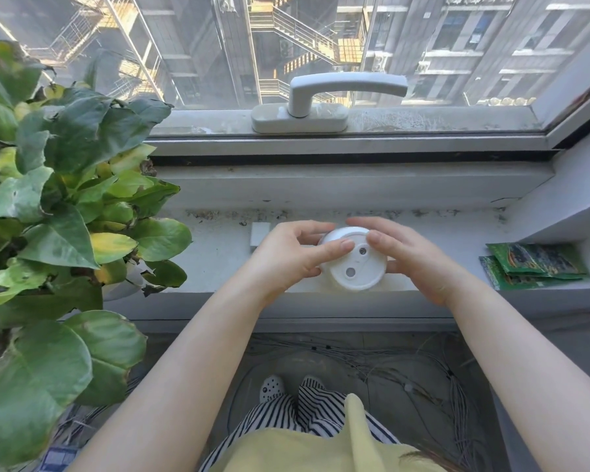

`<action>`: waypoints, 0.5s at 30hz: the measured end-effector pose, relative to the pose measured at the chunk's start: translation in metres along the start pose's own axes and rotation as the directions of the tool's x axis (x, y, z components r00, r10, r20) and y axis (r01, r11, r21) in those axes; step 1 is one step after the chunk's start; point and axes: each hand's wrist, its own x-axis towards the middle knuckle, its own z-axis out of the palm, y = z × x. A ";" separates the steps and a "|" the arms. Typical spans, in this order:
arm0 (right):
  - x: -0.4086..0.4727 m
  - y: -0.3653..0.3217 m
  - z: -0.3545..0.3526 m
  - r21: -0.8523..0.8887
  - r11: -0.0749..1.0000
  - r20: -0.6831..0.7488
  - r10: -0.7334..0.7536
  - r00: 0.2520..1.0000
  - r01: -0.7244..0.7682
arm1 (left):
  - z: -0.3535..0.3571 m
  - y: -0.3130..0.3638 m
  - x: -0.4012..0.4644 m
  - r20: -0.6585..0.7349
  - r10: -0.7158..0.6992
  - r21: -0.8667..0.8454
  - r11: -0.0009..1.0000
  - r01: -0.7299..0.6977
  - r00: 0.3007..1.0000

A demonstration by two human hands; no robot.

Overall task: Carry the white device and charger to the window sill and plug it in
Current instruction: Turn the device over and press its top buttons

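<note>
A round white device (355, 267) with two small dark holes in its top sits at the front edge of the window sill (218, 253). My left hand (293, 258) grips its left side, thumb on the top face. My right hand (409, 257) holds its right side, fingers curled over the rim. A small white block (259, 235), possibly the charger, lies on the sill just left of my left hand. No cable shows in this view.
A large leafy potted plant (65, 199) fills the left side and overhangs the sill. Green packets (535, 265) lie on the sill at the right. A white window handle (321, 97) sits above. Loose wires (406, 369) cover the floor below.
</note>
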 end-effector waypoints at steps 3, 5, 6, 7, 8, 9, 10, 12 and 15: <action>-0.002 0.001 0.002 0.059 0.998 -0.030 -0.024 0.999 0.026 | -0.001 -0.002 0.001 -0.042 -0.005 -0.088 0.996 0.002 0.999; -0.002 0.003 0.002 0.060 0.998 -0.023 -0.027 0.999 0.028 | -0.003 -0.003 0.001 -0.077 -0.002 -0.129 0.992 -0.008 0.997; -0.001 0.005 0.002 0.059 0.998 -0.018 -0.021 1.000 0.022 | -0.004 -0.003 0.001 -0.087 -0.002 -0.153 0.988 -0.011 0.996; -0.001 0.006 0.002 0.058 0.998 -0.015 -0.013 1.000 0.013 | -0.004 -0.004 0.001 -0.096 -0.006 -0.181 0.984 -0.012 0.995; 0.000 0.008 0.003 0.056 0.998 -0.015 -0.006 1.000 0.007 | -0.005 -0.004 0.001 -0.106 -0.011 -0.205 0.979 -0.012 0.994; 0.000 0.010 0.003 0.056 0.998 -0.016 -0.003 1.000 0.004 | -0.005 -0.005 0.001 -0.115 -0.017 -0.225 0.974 -0.009 0.993; 0.000 0.010 0.004 0.060 0.998 -0.021 -0.003 1.000 0.005 | -0.005 -0.005 0.002 -0.122 -0.021 -0.236 0.972 -0.008 0.992; 0.001 0.011 0.006 0.078 0.997 -0.038 -0.012 0.999 0.015 | -0.004 -0.007 0.003 -0.127 -0.025 -0.247 0.969 -0.007 0.992; 0.003 0.011 0.010 0.098 0.995 -0.080 -0.022 0.997 0.029 | 0.000 -0.008 0.004 -0.128 -0.032 -0.253 0.967 -0.001 0.991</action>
